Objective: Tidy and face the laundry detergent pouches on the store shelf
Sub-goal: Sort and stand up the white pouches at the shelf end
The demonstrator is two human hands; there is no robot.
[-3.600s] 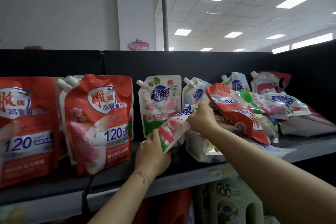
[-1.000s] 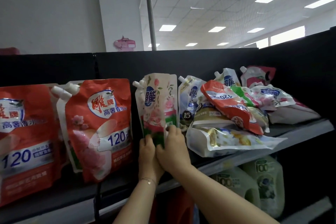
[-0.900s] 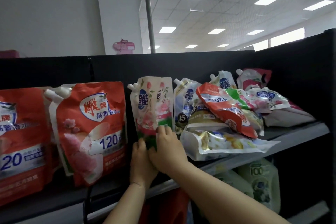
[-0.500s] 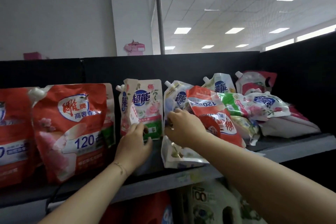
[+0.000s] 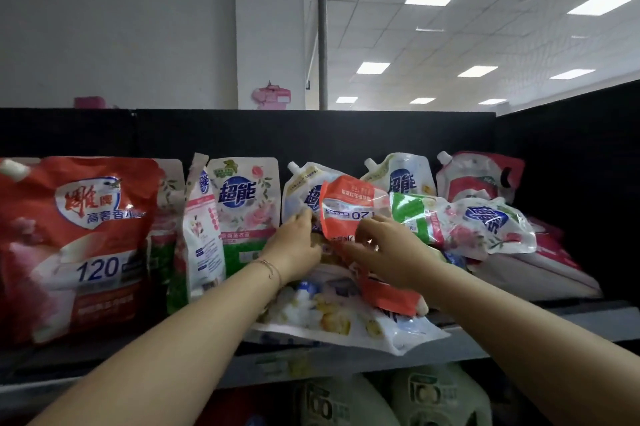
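Detergent pouches fill a black shelf [image 5: 502, 346]. A big red pouch [image 5: 86, 235] stands at the left. Beside it a white floral pouch [image 5: 247, 204] faces front, with another one [image 5: 201, 235] turned edge-on before it. Right of these is a jumbled heap. My left hand [image 5: 298, 249] grips the lower edge of a white and blue spouted pouch [image 5: 301, 190]. My right hand [image 5: 384, 249] holds an upside-down red pouch [image 5: 349, 207] that lies over the heap. A flat pouch with yellow flowers [image 5: 329, 318] lies under both hands.
A green and white floral pouch [image 5: 467, 225] lies on its side at the right, over flat white and red pouches [image 5: 540, 270]. Two more stand at the back [image 5: 478, 176]. Pale green jugs [image 5: 440, 398] stand on the shelf below. A black panel [image 5: 571, 183] closes the right end.
My left hand has left the standing floral pouches and moved right to the white and blue pouch. My right hand has shifted from that pouch onto the upside-down red pouch.
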